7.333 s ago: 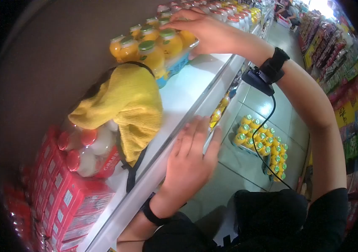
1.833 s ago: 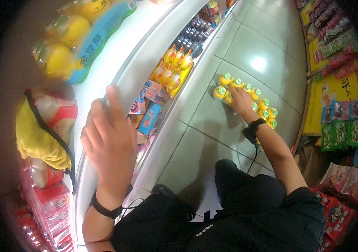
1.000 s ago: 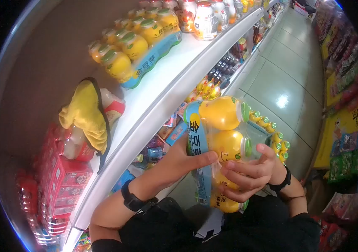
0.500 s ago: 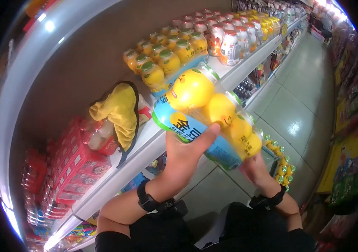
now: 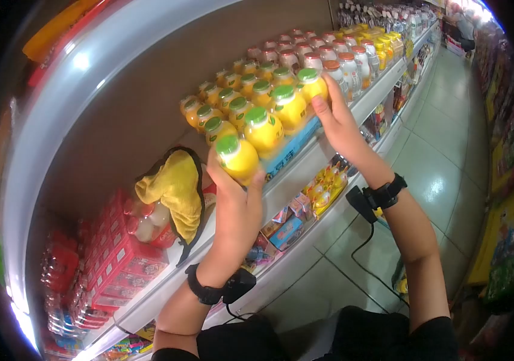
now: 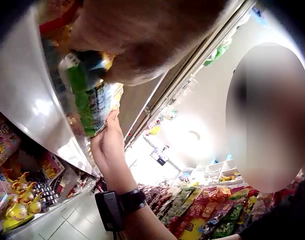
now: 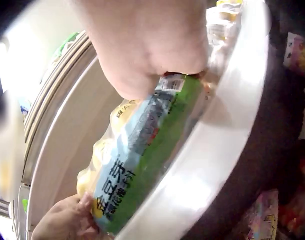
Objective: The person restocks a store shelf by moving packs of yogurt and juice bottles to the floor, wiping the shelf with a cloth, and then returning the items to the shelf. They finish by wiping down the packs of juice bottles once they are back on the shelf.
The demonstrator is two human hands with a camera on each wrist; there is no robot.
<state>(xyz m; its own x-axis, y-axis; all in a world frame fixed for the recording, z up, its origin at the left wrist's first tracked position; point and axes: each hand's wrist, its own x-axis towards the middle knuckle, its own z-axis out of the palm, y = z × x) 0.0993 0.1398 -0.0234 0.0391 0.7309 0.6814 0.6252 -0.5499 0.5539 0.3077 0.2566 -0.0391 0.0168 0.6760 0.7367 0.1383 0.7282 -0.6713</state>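
A shrink-wrapped pack of yellow bottles [image 5: 263, 131] with green caps is held upright between both hands over the shelf's front edge, in front of similar packs [image 5: 227, 99]. My left hand [image 5: 236, 204] grips its near end, thumb on the front. At the far end my right hand [image 5: 344, 129] holds the last bottle between thumb and fingers. The blue and green wrapper [image 7: 137, 155] shows from below in the right wrist view, with a hand at each end. In the left wrist view, the pack [image 6: 90, 97] is partly hidden behind my near hand.
A yellow cloth [image 5: 178, 189] with dark trim lies over red-capped bottles [image 5: 146, 224] beside red cartons [image 5: 118, 265]. White bottles with red caps [image 5: 347, 69] stand farther along. Small boxes and yellow toys [image 5: 329, 186] fill the lower shelf. A cable hangs from the right wrist camera.
The pack has turned upright, caps up, and moved up and away to the shelf edge. My right hand has come up from beneath it to its far end; my left still grips the near end.
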